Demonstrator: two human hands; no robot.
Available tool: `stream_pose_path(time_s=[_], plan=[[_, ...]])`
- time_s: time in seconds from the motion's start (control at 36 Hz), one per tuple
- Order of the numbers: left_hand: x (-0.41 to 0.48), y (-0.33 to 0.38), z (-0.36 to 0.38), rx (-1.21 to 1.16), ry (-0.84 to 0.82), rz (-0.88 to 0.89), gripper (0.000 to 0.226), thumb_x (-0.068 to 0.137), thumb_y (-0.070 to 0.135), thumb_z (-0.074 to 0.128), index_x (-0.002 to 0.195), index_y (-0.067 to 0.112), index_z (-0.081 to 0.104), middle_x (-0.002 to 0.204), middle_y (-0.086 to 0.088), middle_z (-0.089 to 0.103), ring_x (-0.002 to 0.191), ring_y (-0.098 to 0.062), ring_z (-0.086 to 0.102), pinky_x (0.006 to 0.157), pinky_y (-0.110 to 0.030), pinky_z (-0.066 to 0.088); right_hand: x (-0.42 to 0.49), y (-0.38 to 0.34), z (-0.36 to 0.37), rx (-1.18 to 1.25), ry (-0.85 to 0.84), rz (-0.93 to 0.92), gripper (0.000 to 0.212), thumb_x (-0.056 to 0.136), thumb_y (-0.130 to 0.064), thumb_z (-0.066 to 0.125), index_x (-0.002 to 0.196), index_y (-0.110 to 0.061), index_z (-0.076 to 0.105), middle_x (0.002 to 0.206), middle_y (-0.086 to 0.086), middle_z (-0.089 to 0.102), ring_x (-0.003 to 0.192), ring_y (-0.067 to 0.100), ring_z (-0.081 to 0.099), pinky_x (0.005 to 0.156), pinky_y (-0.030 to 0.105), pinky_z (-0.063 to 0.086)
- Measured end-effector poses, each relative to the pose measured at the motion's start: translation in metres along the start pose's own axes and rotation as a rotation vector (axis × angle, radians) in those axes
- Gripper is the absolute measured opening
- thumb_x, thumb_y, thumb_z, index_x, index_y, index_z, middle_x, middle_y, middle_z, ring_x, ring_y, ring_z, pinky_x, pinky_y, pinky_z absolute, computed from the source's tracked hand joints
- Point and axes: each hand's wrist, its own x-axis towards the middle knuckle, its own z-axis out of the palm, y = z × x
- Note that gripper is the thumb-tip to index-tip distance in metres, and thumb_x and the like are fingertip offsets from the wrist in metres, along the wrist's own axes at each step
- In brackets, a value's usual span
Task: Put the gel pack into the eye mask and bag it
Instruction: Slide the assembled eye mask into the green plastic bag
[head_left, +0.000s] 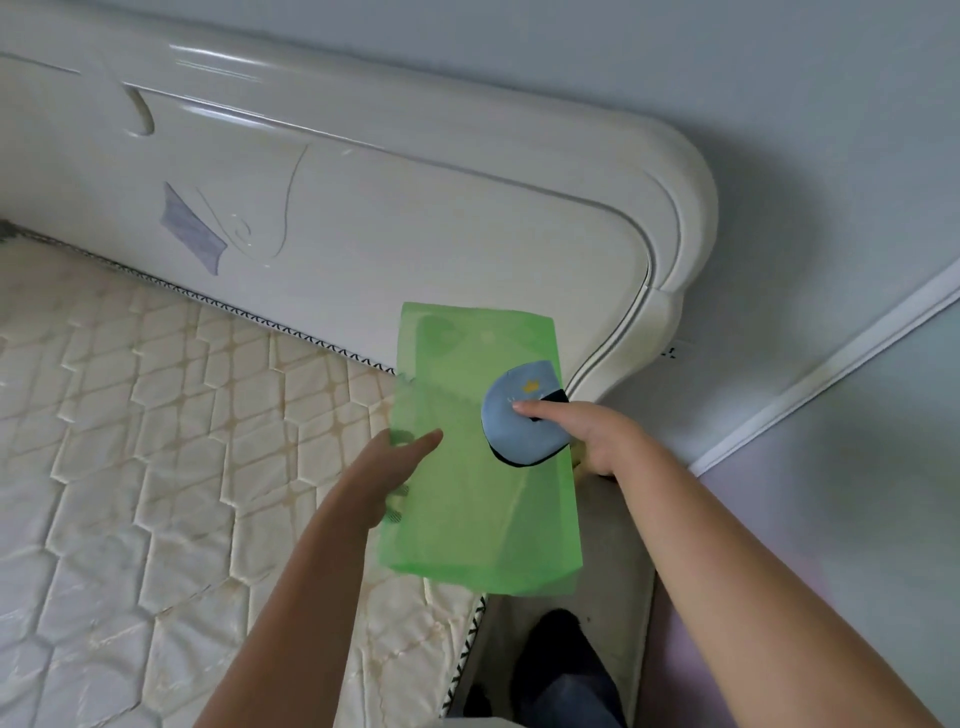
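A translucent green bag hangs in the air over the corner of the bed. My left hand holds its left edge, thumb on the front and fingers behind it. A blue eye mask with a black rim and a small yellow crown lies against the bag's right side. My right hand pinches the mask, thumb on top, at the bag's right edge. I cannot tell whether the mask is inside the bag or in front of it. The gel pack is not visible.
A bare quilted mattress lies below and to the left. A glossy white headboard stands behind the bag. Right of the bed is the floor with a white skirting board. My dark-trousered leg shows at the bottom.
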Motion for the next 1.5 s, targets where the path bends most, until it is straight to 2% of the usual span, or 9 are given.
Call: stream_pose_path(time_s=[0.11, 0.31, 0.47, 0.61, 0.78, 0.94, 1.19, 1.31, 1.5], plan=[[0.012, 0.012, 0.011, -0.032, 0.065, 0.008, 0.059, 0.081, 0.045, 0.064, 0.126, 0.011, 0.045, 0.118, -0.010, 0.051, 0.093, -0.029, 0.052, 0.077, -0.037, 0.043, 0.021, -0.021, -0.011, -0.032, -0.044, -0.026, 0.089, 0.065, -0.048, 0.077, 0.137, -0.011, 0.039, 0.147, 0.006, 0.032, 0.134, 0.025, 0.030, 0.105, 0.040, 0.027], [0.032, 0.024, 0.031, -0.109, 0.149, -0.060, 0.062, 0.080, 0.048, 0.063, 0.128, 0.013, 0.044, 0.120, -0.012, 0.052, 0.091, -0.028, 0.054, 0.074, -0.039, 0.046, 0.056, -0.052, -0.022, -0.112, -0.091, -0.058, 0.077, 0.072, -0.043, 0.074, 0.135, -0.012, 0.041, 0.141, 0.006, 0.039, 0.128, 0.025, 0.036, 0.084, 0.034, 0.027], [0.049, 0.028, 0.043, -0.133, 0.189, -0.118, 0.063, 0.080, 0.050, 0.063, 0.127, 0.013, 0.043, 0.116, -0.011, 0.051, 0.083, -0.025, 0.052, 0.063, -0.035, 0.046, 0.086, -0.062, -0.024, -0.115, -0.138, -0.087, 0.075, 0.074, -0.041, 0.073, 0.134, -0.008, 0.043, 0.142, 0.008, 0.041, 0.130, 0.026, 0.037, 0.093, 0.034, 0.029], [0.077, 0.021, 0.055, -0.163, 0.230, -0.140, 0.060, 0.079, 0.052, 0.063, 0.122, 0.015, 0.045, 0.112, -0.009, 0.054, 0.083, -0.026, 0.056, 0.067, -0.037, 0.048, 0.125, -0.068, -0.026, -0.153, -0.178, -0.151, 0.056, 0.075, -0.036, 0.074, 0.120, -0.010, 0.054, 0.125, 0.006, 0.055, 0.101, 0.018, 0.046, 0.084, 0.030, 0.032], [0.120, -0.003, 0.072, -0.237, 0.246, -0.207, 0.047, 0.080, 0.050, 0.061, 0.110, 0.016, 0.048, 0.096, -0.009, 0.056, 0.075, -0.027, 0.056, 0.066, -0.035, 0.047, 0.186, -0.060, -0.014, -0.218, -0.227, -0.189, 0.054, 0.076, -0.031, 0.073, 0.121, -0.008, 0.054, 0.120, 0.006, 0.060, 0.108, 0.021, 0.054, 0.087, 0.030, 0.039], [0.165, -0.045, 0.070, -0.327, 0.317, -0.234, 0.051, 0.082, 0.049, 0.061, 0.121, 0.021, 0.044, 0.116, -0.010, 0.051, 0.081, -0.027, 0.055, 0.063, -0.034, 0.045, 0.241, -0.039, 0.017, -0.285, -0.313, -0.212, 0.032, 0.077, -0.028, 0.072, 0.103, -0.017, 0.058, 0.105, 0.002, 0.062, 0.095, 0.017, 0.056, 0.078, 0.026, 0.039], [0.236, -0.106, 0.064, -0.434, 0.365, -0.237, 0.049, 0.082, 0.048, 0.059, 0.122, 0.023, 0.043, 0.115, -0.010, 0.053, 0.086, -0.030, 0.057, 0.071, -0.043, 0.051, 0.326, -0.016, 0.069, -0.404, -0.311, -0.269, 0.059, 0.073, -0.034, 0.075, 0.122, -0.010, 0.053, 0.120, 0.006, 0.060, 0.110, 0.022, 0.056, 0.100, 0.038, 0.043], [0.264, -0.139, 0.058, -0.445, 0.329, -0.227, 0.043, 0.083, 0.046, 0.058, 0.115, 0.023, 0.041, 0.102, -0.004, 0.052, 0.082, -0.025, 0.055, 0.067, -0.040, 0.051, 0.349, -0.002, 0.092, -0.458, -0.290, -0.310, 0.051, 0.073, -0.033, 0.074, 0.116, -0.010, 0.057, 0.117, 0.008, 0.063, 0.108, 0.023, 0.059, 0.100, 0.041, 0.044], [0.294, -0.190, 0.047, -0.459, 0.121, -0.266, 0.057, 0.086, 0.045, 0.054, 0.133, 0.018, 0.035, 0.131, -0.011, 0.048, 0.105, -0.032, 0.057, 0.079, -0.048, 0.051, 0.367, 0.028, 0.126, -0.529, -0.093, -0.369, 0.045, 0.073, -0.033, 0.074, 0.109, -0.012, 0.058, 0.111, 0.008, 0.064, 0.100, 0.025, 0.060, 0.091, 0.038, 0.048]])
